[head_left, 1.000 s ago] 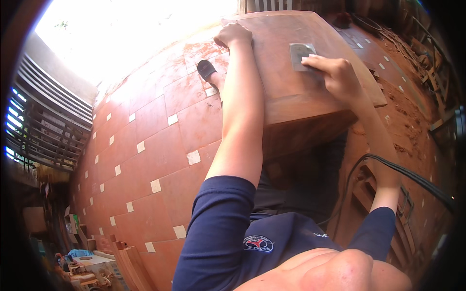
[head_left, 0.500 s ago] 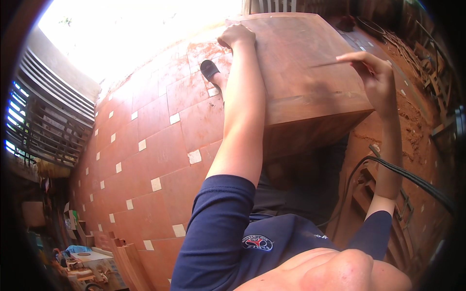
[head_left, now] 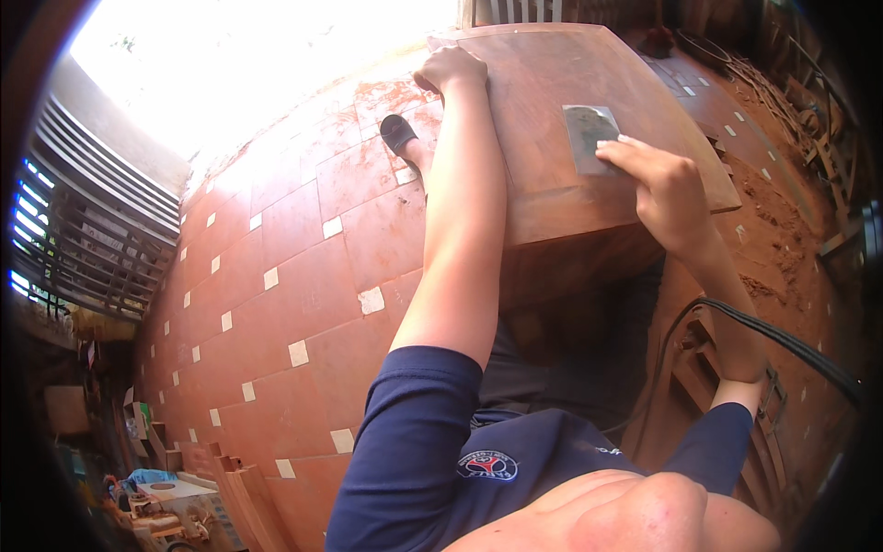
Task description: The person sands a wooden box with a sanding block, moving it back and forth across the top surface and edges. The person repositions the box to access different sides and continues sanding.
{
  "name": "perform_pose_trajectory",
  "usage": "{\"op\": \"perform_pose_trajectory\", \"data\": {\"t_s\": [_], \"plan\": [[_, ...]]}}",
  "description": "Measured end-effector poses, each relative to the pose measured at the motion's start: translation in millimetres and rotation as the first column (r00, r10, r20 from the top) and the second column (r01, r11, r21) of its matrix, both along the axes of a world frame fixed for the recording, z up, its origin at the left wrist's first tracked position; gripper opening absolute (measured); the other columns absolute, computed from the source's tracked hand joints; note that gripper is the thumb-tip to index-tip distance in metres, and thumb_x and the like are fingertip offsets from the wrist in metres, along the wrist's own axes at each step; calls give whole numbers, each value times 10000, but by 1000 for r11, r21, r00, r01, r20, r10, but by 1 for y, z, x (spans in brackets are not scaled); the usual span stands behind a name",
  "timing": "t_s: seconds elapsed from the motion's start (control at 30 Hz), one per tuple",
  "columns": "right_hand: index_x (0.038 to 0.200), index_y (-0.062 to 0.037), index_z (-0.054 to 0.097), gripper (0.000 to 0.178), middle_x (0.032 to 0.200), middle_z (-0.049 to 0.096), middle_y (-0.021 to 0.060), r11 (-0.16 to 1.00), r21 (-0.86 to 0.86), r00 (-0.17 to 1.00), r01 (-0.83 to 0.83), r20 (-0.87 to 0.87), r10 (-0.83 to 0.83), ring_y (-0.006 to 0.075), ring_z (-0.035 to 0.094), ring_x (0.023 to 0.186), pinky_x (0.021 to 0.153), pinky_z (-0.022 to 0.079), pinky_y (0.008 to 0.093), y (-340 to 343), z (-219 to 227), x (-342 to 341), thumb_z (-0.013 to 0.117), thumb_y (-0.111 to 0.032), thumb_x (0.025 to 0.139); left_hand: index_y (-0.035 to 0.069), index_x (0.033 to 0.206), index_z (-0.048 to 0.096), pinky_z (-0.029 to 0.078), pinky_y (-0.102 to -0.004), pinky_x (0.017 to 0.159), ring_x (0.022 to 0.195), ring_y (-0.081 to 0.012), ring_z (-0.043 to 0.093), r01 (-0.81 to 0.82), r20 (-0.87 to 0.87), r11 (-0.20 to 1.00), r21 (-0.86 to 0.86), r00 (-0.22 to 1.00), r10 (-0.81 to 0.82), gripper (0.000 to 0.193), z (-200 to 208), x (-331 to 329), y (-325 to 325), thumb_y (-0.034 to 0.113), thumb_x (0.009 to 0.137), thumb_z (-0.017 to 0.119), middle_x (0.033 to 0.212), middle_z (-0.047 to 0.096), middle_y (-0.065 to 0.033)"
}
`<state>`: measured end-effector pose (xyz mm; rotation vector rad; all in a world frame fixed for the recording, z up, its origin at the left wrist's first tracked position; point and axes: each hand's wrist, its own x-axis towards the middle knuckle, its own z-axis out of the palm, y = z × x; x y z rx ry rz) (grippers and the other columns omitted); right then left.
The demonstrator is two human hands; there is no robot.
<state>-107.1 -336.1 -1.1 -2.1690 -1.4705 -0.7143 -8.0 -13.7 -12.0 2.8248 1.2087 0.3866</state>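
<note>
A large brown wooden box-like piece [head_left: 543,92], its flat top facing up, stands in front of my legs. My left hand [head_left: 451,69] is curled closed over its far left edge, the fingers mostly hidden. Between the fingers of my right hand [head_left: 667,179] is a thin grey rectangular scraper plate [head_left: 584,124], pinched by its right side. The plate's broad face lies turned upward, over the right half of the wooden top. Whether the plate touches the wood I cannot tell.
A black cable [head_left: 782,336] loops beside my right forearm. Wooden pieces [head_left: 713,377] lie below it. To the left spreads a red tiled floor [head_left: 303,276], with a slatted metal gate [head_left: 101,202] beyond. Tools and boards [head_left: 166,501] are piled at the lower left.
My right hand has come down and left with the scraper plate. The plate was edge-on and now shows its broad face. My left hand stays on the wooden edge.
</note>
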Motion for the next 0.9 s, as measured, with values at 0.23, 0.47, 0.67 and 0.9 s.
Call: {"op": "perform_pose_trajectory", "data": {"t_s": [0.23, 0.47, 0.67, 0.9], "plan": [[1061, -8, 730, 366, 1100, 750, 113, 940, -336, 998, -59, 3, 64, 364, 713, 1073, 804, 578, 426, -47, 64, -80, 625, 71, 719, 85, 1219, 713, 523, -448, 700, 926, -261, 737, -9, -15, 1000, -26, 1000, 9, 457, -1, -1, 4, 371, 1000, 431, 1134, 742, -100], [1073, 6, 741, 257, 924, 755, 68, 990, 68, 880, -124, -453, 141, 106, 677, 780, 632, 523, 246, -54, 98, -13, 568, 98, 907, 70, 1317, 639, 526, -442, 701, 908, -255, 741, 2, -2, 999, -47, 1000, -2, 493, -1, 1, 2, 390, 998, 441, 1128, 745, -95], [1160, -82, 765, 370, 1055, 778, 91, 947, 317, 933, -51, -322, 158, 162, 722, 869, 738, 559, 280, 34, 33, 83, 581, 97, 895, 89, 1253, 688, 489, -451, 701, 845, -231, 738, -65, 87, 998, -28, 994, 67, 432, -9, 6, 13, 361, 954, 536, 1075, 750, -46], [1115, -92, 770, 432, 1169, 738, 137, 999, 16, 991, 28, 132, -30, 324, 704, 1109, 900, 582, 410, 43, -20, 57, 522, 85, 807, 82, 1345, 622, 528, -420, 708, 966, -249, 732, -29, 17, 999, -31, 999, 30, 509, 2, 0, 8, 414, 1003, 445, 1158, 739, -93]]}}
